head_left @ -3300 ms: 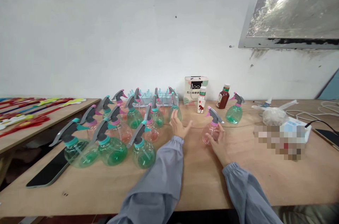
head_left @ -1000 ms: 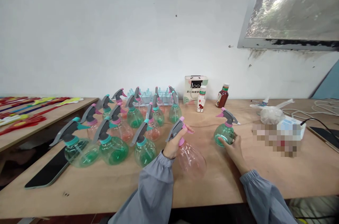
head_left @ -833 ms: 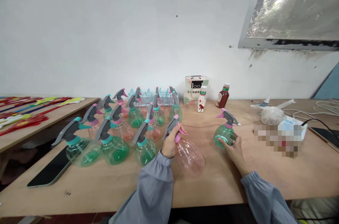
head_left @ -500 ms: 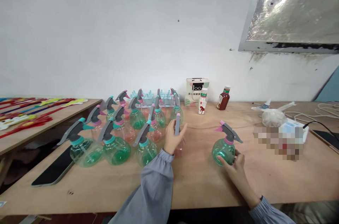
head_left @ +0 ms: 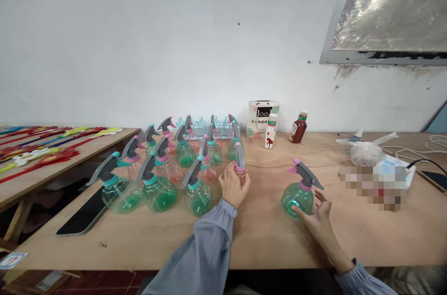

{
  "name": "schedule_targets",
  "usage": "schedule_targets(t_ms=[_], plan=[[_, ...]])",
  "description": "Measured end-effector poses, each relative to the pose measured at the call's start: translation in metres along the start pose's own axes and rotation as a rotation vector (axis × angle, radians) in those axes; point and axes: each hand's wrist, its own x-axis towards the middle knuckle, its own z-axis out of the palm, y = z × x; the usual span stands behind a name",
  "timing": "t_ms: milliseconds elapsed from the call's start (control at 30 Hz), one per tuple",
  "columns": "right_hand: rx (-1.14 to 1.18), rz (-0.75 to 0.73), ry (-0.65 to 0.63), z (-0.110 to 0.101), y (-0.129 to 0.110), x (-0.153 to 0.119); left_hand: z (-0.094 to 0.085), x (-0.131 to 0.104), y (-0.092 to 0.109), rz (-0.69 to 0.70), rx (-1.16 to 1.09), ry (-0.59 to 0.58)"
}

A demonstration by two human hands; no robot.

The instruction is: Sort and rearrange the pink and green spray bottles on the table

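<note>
My left hand (head_left: 234, 185) closes around a pink spray bottle (head_left: 241, 171) at the right end of the group; much of its body is hidden. My right hand (head_left: 316, 213) curls about the lower right side of a green spray bottle (head_left: 296, 199) with a pink collar, standing upright, its thumb against the front. Left of my left hand several green and pink spray bottles stand in rows, among them a green spray bottle with a turquoise collar (head_left: 198, 199) nearest to my sleeve. All have grey trigger heads.
A phone (head_left: 82, 211) lies at the table's left. Behind are a pale blue rack (head_left: 199, 128), a paper bag (head_left: 254, 120), a white bottle (head_left: 270, 134) and a red-brown bottle (head_left: 298, 128). At right are a plastic bag (head_left: 366, 153) and cables (head_left: 412, 150). Colourful strips (head_left: 59, 150) cover another table.
My left hand has shifted from beside the pink bottle's trigger head down to around its body. My right hand's fingers look slightly more spread. The view has shifted slightly.
</note>
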Motion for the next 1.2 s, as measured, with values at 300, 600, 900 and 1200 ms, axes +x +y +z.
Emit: schedule_targets(t_ms=[300,600,900,1200], plan=[[0.077,-0.072,-0.791,-0.034,-0.069,0.101,0.023,0.028,-0.016,-0.289,-0.115,-0.235],[0.262,0.059,-0.616,0.010,-0.070,0.099,0.019,0.026,-0.021,-0.355,-0.031,-0.174],[0.791,-0.006,-0.486,0.043,-0.136,0.070,0.013,0.025,-0.020,-0.321,-0.047,-0.190],[0.831,0.035,-0.567,0.048,-0.155,0.054,0.014,0.025,-0.021,-0.318,-0.057,-0.211]])
